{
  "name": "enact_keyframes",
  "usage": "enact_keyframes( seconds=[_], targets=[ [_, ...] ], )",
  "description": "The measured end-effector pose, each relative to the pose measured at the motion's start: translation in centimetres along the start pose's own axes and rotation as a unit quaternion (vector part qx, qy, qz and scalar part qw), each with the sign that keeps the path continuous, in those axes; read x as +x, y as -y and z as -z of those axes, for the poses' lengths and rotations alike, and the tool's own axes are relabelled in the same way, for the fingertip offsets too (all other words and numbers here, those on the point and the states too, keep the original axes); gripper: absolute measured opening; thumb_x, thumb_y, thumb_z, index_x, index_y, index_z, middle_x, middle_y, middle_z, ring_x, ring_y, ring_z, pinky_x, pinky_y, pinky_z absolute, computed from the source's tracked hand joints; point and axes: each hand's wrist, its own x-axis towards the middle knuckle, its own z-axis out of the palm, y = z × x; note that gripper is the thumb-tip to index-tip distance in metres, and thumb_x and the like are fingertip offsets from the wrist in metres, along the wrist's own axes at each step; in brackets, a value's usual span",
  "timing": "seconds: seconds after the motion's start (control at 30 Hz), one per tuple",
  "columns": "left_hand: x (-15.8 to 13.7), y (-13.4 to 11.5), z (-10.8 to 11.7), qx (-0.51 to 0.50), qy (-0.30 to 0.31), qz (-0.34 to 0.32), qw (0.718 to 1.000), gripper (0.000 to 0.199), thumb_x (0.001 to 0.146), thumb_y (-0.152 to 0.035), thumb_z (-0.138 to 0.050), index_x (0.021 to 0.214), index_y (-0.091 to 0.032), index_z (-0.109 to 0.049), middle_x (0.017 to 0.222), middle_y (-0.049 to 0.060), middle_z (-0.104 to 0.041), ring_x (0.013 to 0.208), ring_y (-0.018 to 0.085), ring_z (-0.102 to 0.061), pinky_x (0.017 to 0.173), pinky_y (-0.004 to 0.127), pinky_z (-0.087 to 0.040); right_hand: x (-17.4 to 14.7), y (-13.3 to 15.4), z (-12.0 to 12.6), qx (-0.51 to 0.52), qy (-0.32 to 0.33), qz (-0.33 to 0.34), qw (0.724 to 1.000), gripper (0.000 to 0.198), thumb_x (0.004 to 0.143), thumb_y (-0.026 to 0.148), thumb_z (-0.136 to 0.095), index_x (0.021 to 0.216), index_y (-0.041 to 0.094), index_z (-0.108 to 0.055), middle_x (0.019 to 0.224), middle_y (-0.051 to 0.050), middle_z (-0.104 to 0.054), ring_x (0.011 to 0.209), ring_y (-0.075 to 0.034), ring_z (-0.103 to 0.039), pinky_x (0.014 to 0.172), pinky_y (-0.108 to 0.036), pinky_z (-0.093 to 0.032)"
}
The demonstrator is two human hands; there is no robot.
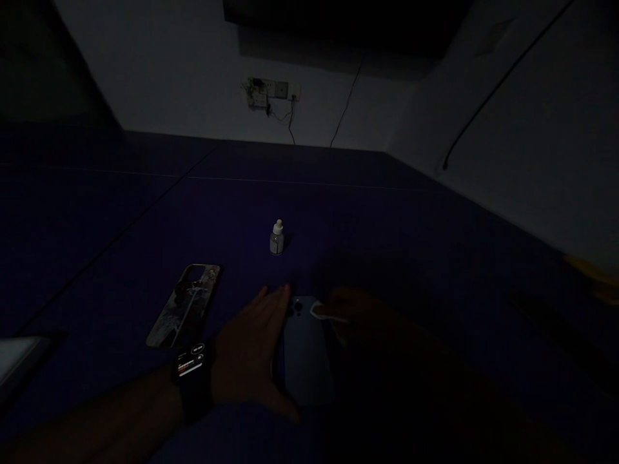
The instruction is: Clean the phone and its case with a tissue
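Observation:
A smartphone (305, 361) lies back side up on the dark blue surface, its camera lenses at the far end. My left hand (254, 351), with a smartwatch (191, 367) on the wrist, rests along the phone's left edge, fingers stretched out and thumb by its near end. In the shadow on the right, my right hand (358, 316) pinches a small white cloth (326, 313) against the phone beside the lenses. Whether it is cloth or tissue is hard to tell in the dim light. Most of the right forearm is in darkness.
Left of my left hand lies a patterned phone case (186, 306). A small dropper bottle (276, 240) stands upright beyond the phone. A pale object (22, 361) cuts into the left edge, a yellow item (592, 277) the right. Sockets (271, 90) with cables are on the wall.

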Motion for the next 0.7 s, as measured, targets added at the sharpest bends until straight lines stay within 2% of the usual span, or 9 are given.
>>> enact_keyframes(
  seconds=[0.1,0.23,0.4,0.57,0.7],
  targets=[
    [-0.01,-0.08,0.03,0.006,-0.002,-0.010,1.000,0.154,0.060,-0.089,-0.070,0.159,-0.012,0.021,0.165,0.030,-0.014,0.151,0.047,-0.024,0.121,0.068,-0.021,0.22,0.06,-0.56,-0.015,0.001,0.003,1.000,0.032,0.101,0.022,-0.055,0.130,0.027,-0.066,0.106,-0.007,-0.065,0.090,-0.017,-0.062,0.077,-0.029,-0.052],
    [0.01,-0.22,0.04,0.008,-0.008,-0.008,1.000,0.154,0.059,-0.089,-0.069,0.159,-0.012,0.020,0.165,0.030,-0.015,0.151,0.048,-0.024,0.120,0.068,-0.020,0.49,-0.42,-0.53,-0.047,-0.027,-0.004,0.999,0.037,0.098,0.019,-0.056,0.135,0.021,-0.063,0.104,-0.011,-0.065,0.090,-0.020,-0.062,0.079,-0.034,-0.053],
    [-0.02,-0.28,0.04,0.010,-0.003,-0.006,1.000,0.154,0.059,-0.089,-0.069,0.159,-0.012,0.020,0.165,0.030,-0.015,0.151,0.047,-0.024,0.121,0.066,-0.020,0.38,-0.01,-0.23,-0.004,0.000,0.022,1.000,0.034,0.098,0.019,-0.058,0.131,0.024,-0.066,0.107,-0.009,-0.064,0.092,-0.018,-0.063,0.077,-0.030,-0.053],
    [-0.04,-0.32,0.10,0.010,0.003,0.004,1.000,0.152,0.060,-0.088,-0.069,0.160,-0.011,0.016,0.165,0.030,-0.015,0.152,0.047,-0.021,0.122,0.066,-0.019,0.78,-0.06,-0.53,-0.048,-0.041,0.005,0.998,0.037,0.095,0.017,-0.061,0.132,0.018,-0.066,0.101,-0.011,-0.064,0.088,-0.021,-0.061,0.076,-0.033,-0.053],
    [0.04,-0.26,0.12,0.005,0.005,0.003,1.000,0.151,0.061,-0.088,-0.068,0.160,-0.008,0.013,0.164,0.031,-0.016,0.151,0.046,-0.024,0.122,0.065,-0.019,0.45,-0.27,-0.33,-0.031,-0.028,0.027,0.999,0.032,0.094,0.018,-0.064,0.125,0.021,-0.070,0.103,-0.010,-0.064,0.090,-0.020,-0.061,0.076,-0.031,-0.052]
  ],
)
